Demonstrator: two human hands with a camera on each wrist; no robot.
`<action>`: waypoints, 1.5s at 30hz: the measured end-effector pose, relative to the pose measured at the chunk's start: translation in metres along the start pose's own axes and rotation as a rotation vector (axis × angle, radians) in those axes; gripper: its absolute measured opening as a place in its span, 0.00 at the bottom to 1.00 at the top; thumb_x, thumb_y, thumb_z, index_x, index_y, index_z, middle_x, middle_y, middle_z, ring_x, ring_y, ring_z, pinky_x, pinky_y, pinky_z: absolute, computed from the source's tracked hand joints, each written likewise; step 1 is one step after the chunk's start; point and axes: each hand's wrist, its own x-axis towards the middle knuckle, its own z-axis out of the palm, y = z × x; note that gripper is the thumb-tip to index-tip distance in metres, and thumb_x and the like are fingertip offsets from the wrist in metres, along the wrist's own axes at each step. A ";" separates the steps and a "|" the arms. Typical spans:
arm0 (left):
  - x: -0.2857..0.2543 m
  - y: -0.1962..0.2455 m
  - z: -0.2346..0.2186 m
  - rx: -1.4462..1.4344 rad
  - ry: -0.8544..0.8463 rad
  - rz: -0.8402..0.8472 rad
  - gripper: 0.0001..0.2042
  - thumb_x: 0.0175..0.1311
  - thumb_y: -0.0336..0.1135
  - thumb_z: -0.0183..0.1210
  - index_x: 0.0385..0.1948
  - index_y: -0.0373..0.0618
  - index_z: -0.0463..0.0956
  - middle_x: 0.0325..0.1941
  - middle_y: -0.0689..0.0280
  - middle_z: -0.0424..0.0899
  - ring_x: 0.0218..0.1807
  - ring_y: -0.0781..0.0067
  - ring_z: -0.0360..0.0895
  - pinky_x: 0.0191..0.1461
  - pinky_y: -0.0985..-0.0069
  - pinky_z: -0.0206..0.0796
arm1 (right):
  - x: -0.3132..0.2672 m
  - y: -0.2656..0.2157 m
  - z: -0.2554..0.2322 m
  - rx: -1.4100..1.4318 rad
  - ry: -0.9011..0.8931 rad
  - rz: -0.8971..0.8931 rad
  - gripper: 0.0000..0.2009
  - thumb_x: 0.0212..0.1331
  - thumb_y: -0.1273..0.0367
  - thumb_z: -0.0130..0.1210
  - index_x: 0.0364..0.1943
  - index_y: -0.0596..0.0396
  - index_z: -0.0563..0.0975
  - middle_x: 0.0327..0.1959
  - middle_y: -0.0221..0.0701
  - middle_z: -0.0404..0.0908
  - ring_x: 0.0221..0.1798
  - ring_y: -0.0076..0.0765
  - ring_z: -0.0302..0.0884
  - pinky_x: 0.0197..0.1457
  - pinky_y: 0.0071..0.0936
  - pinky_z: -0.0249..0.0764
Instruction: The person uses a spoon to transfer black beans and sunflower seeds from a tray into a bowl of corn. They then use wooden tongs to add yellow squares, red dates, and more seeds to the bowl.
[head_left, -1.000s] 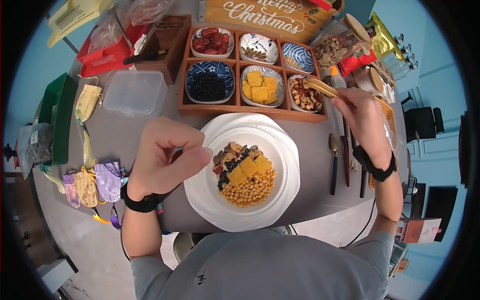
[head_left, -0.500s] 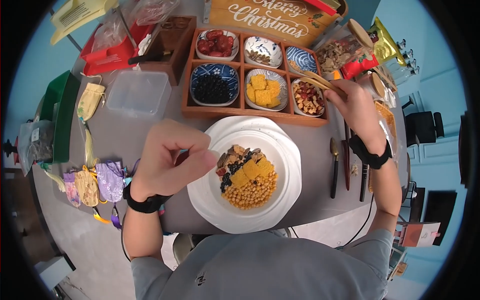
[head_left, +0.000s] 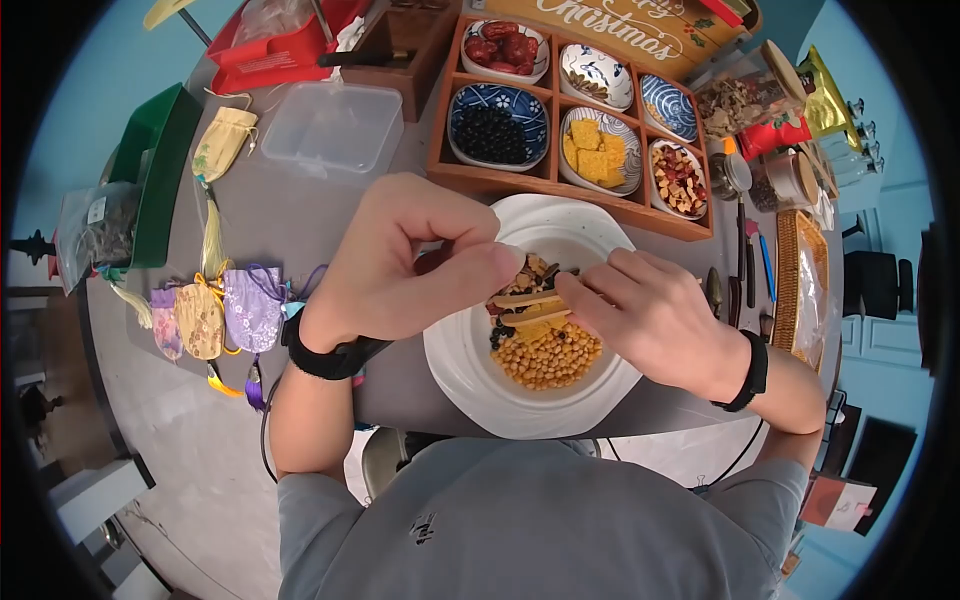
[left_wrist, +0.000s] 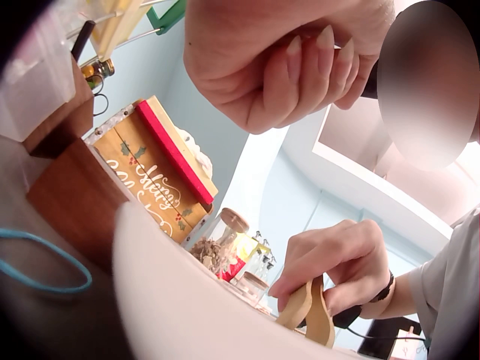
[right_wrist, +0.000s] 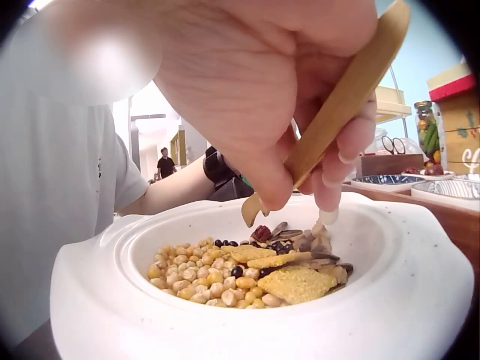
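My right hand (head_left: 650,315) pinches light wooden tongs (right_wrist: 349,97), tips pointing down over a white bowl (head_left: 450,350) with a wavy wide rim. Inside the bowl lie chickpeas (right_wrist: 210,274), yellow crispy squares (right_wrist: 296,283), black beans (right_wrist: 236,271), striped seeds and a red piece. In the head view, the right fingers hide part of this food. My left hand (head_left: 410,260) is raised over the bowl's left side, fingers curled into a fist. A dark handle-like object (left_wrist: 370,88) shows at the fist in the left wrist view; I cannot tell its kind.
Beyond the bowl stands a divided wooden tray (head_left: 560,195) with small dishes of red dates, black beans, yellow squares and nuts. A clear plastic box (head_left: 335,125) and drawstring pouches (head_left: 252,310) lie left. Jars, utensils and a wicker basket (head_left: 800,290) are right.
My right hand has brought the tongs from the nut dish at the tray's right down over the bowl. My left hand stays curled. The head view has shifted.
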 end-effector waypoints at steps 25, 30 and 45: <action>0.000 0.000 -0.001 0.064 0.020 0.022 0.19 0.59 0.23 0.60 0.13 0.42 0.59 0.13 0.72 0.56 0.18 0.82 0.52 0.23 0.74 0.40 | -0.035 0.037 -0.053 0.070 0.061 0.376 0.10 0.57 0.69 0.66 0.39 0.61 0.83 0.32 0.42 0.84 0.35 0.51 0.82 0.40 0.42 0.78; -0.002 0.003 0.002 0.039 0.030 -0.035 0.18 0.57 0.23 0.60 0.13 0.40 0.58 0.13 0.71 0.56 0.18 0.80 0.52 0.24 0.73 0.41 | -0.065 0.099 -0.055 -0.084 0.255 0.671 0.12 0.58 0.70 0.67 0.42 0.63 0.84 0.36 0.46 0.85 0.36 0.54 0.83 0.40 0.41 0.78; -0.001 0.004 0.002 0.030 0.054 -0.035 0.19 0.57 0.24 0.61 0.13 0.40 0.58 0.13 0.71 0.57 0.17 0.79 0.52 0.23 0.73 0.40 | -0.061 0.121 -0.038 0.043 0.048 0.775 0.13 0.59 0.69 0.67 0.44 0.63 0.83 0.36 0.47 0.85 0.37 0.51 0.85 0.42 0.39 0.78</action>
